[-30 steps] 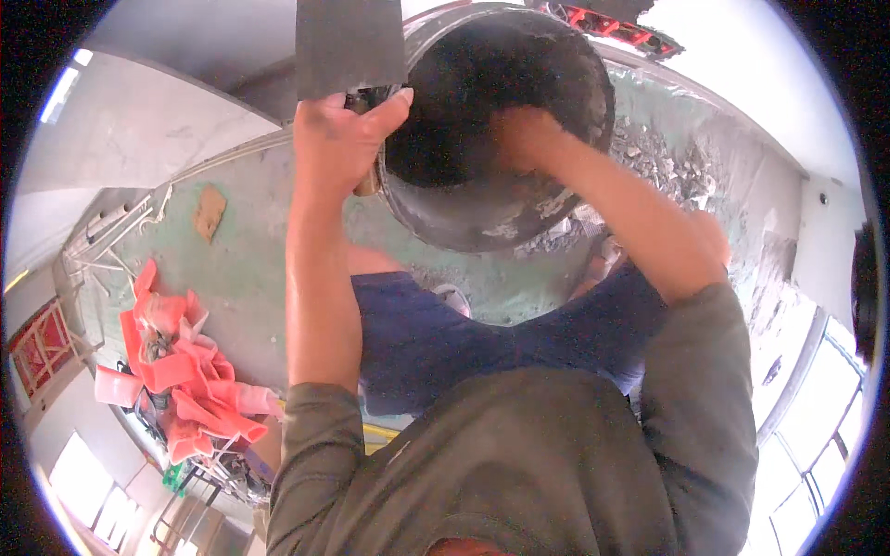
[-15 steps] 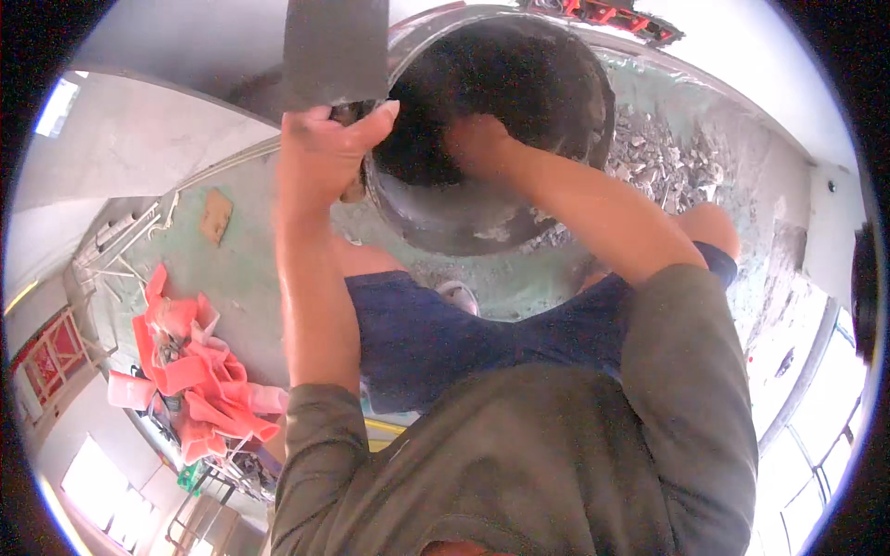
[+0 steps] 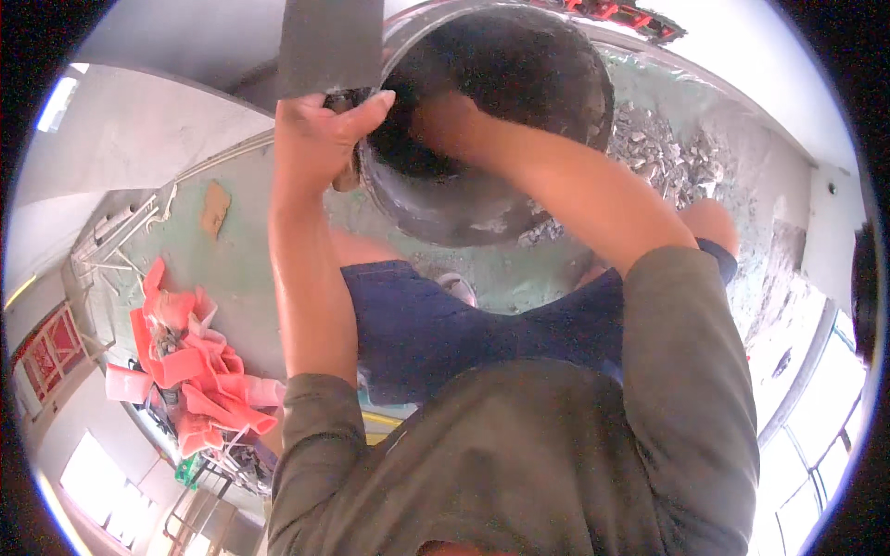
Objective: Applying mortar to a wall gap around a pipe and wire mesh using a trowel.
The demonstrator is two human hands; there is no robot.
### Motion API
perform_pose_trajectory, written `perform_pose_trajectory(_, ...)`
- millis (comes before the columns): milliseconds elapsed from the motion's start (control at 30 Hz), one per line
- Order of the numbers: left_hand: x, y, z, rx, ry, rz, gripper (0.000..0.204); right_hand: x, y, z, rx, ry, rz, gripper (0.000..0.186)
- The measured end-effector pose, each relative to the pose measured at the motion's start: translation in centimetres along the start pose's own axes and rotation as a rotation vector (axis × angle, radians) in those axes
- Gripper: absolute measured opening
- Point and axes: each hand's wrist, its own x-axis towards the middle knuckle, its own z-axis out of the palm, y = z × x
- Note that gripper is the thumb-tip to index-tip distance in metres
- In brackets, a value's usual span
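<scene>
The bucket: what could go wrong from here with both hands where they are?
The right hand, blurred and shadowed, reaches into the dark bucket, so it might scrape something unseen. The flat grey tool held in the left hand is close to the bucket and could knock it. Loose rubble on the floor could make footing unsteady.

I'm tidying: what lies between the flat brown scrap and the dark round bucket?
In the head view, the bare left forearm crosses there, over greenish floor.
</scene>
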Motion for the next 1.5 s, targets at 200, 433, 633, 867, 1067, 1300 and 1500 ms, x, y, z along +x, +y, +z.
perform_pose_trajectory(200, 0.3, -2.1, 0.1, -0.167, 0.032, -0.046, 0.028, -4.9, -1.4, -0.7, -0.138, -0.230, -0.145, 0.026)
perform_pose_trajectory(433, 0.4, -1.3, 0.9, 0.081, 0.053, 0.228, 0.029, -2.9, 4.3, -3.9, 0.003, 0.139, 0.219, 0.023)
perform_pose_trajectory(633, 1.3, -3.5, -0.3, 0.311, -0.148, 0.296, 0.034, -4.4, -0.5, 3.9, -0.064, -0.073, 0.040, 0.021)
perform_pose_trajectory(867, -0.5, 0.4, 0.5, 0.017, -0.066, 0.033, 0.034, -5.3, 6.2, -1.7, -0.124, 0.022, 0.129, 0.024)
perform_pose_trajectory(1067, -0.2, -2.2, 0.6, 0.320, -0.001, 0.421, 0.032, -4.6, 1.0, 5.2, -0.010, -0.041, 0.131, 0.028)
perform_pose_trajectory(1300, -0.6, -1.0, 0.9, 0.117, -0.093, -0.013, 0.029, -6.1, 6.7, -0.4, -0.123, 0.040, 0.094, 0.025)
perform_pose_trajectory(1500, -0.3, -0.3, 0.7, 0.031, -0.028, 0.010, 0.028, -5.5, 2.4, 10.2, -0.007, 0.203, 0.146, 0.022)
